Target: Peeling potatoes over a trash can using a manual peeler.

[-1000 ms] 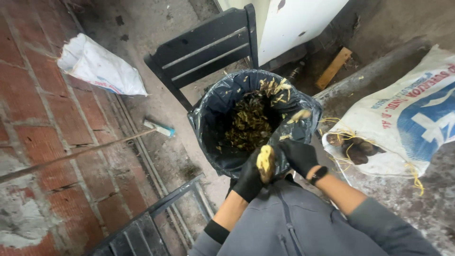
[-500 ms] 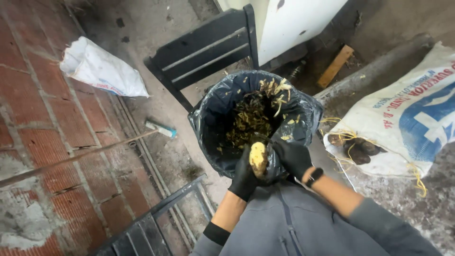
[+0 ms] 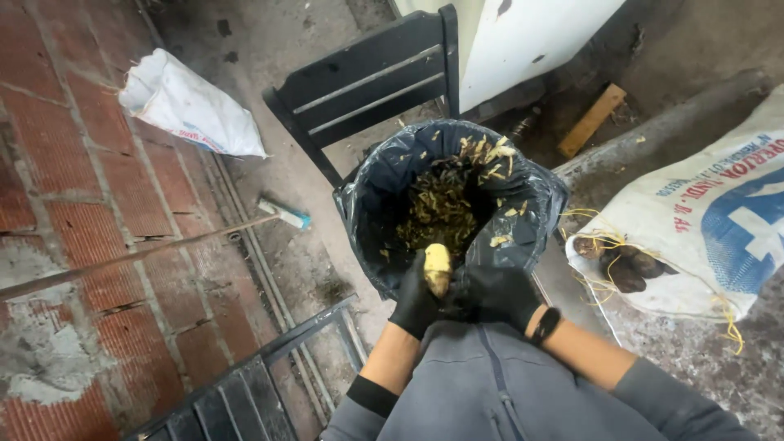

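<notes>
Root [image 3: 438, 268], pale and half peeled, stands upright in my gloved left hand [image 3: 418, 304], which is closed round its lower end, just short of the bin [image 3: 371, 204] of peelings beyond. My right hand [image 3: 496, 296] presses against it from the right, fingers curled, though I cannot tell what they grip. I judge it firm and light but slick where peeled, so I'd hold it low on the rough, unpeeled end.

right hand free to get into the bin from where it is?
Probably yes. The right hand sits at the near rim of the lined bin, whose top is open, nothing covering the peelings; it is busy beside the yellow root, though.
</notes>
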